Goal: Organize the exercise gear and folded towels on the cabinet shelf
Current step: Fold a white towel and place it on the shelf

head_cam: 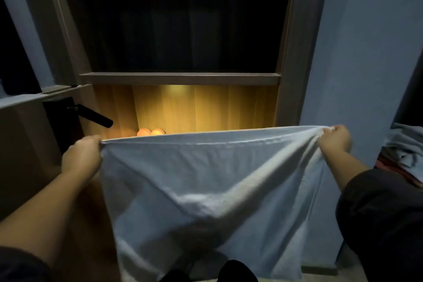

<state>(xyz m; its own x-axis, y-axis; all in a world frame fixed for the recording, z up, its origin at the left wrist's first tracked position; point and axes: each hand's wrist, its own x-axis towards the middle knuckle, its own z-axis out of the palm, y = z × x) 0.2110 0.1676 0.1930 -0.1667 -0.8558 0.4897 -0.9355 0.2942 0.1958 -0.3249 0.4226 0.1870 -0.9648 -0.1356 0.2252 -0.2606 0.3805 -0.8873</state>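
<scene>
A large white towel hangs spread out in front of me, its top edge stretched tight. My left hand grips the towel's top left corner. My right hand pinches the top right corner, where the cloth bunches. Behind the towel is a lit wooden cabinet shelf. Two small orange rounded objects sit at the back left of that shelf, just above the towel's edge. The rest of the shelf floor is hidden by the towel.
A dark compartment lies above a shelf board. A black door handle sticks out at the left. At the right edge is a pile of folded cloth. A blue wall stands on the right.
</scene>
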